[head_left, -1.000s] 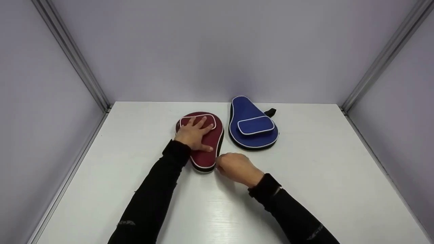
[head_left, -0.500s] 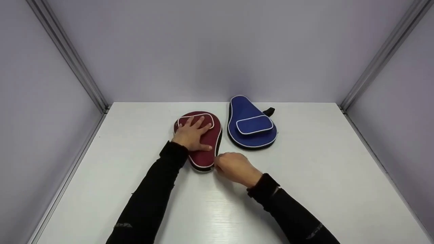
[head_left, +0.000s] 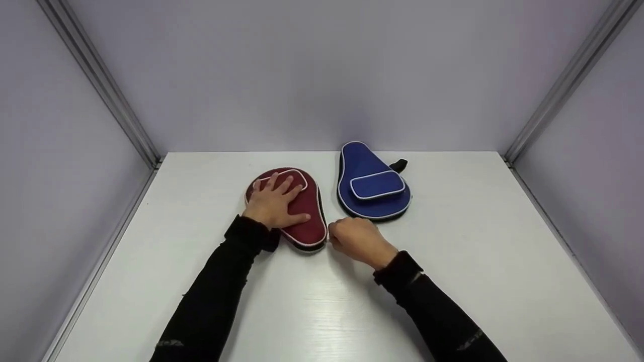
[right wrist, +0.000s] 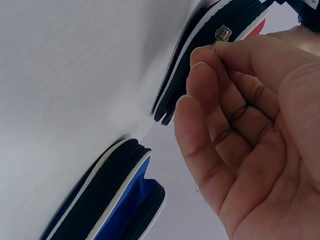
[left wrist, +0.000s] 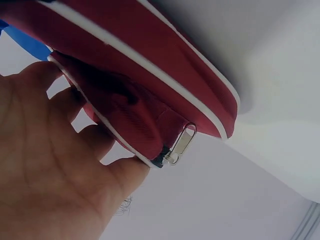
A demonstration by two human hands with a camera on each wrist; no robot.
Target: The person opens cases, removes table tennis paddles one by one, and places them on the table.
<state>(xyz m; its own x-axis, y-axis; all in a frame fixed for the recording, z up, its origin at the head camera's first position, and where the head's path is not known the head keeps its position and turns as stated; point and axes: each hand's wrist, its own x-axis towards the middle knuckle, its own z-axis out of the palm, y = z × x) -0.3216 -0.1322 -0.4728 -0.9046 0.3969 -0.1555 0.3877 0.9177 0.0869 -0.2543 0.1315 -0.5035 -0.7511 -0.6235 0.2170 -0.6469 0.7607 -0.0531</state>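
A red table tennis paddle case (head_left: 305,203) with white piping lies on the white table, its narrow end towards the person. My left hand (head_left: 271,205) rests on it with fingers spread over the front pocket. In the left wrist view those fingers touch the pocket's edge, near a silver pocket zipper pull (left wrist: 183,142). At the narrow end's right side, my right hand (head_left: 359,241) has its fingers curled. The right wrist view shows thumb and forefinger pinching the zipper pull (right wrist: 223,33) on the case's dark side band.
A blue paddle case (head_left: 372,206) with a front pocket and a black strap (head_left: 399,165) lies to the right of the red one, near the back wall (head_left: 322,75). Grey panels stand on both sides of the white table (head_left: 478,261).
The red case has turned a little, its wide end shifting left and its narrow end right. My left hand has moved left with it; my right hand has moved slightly right and away.
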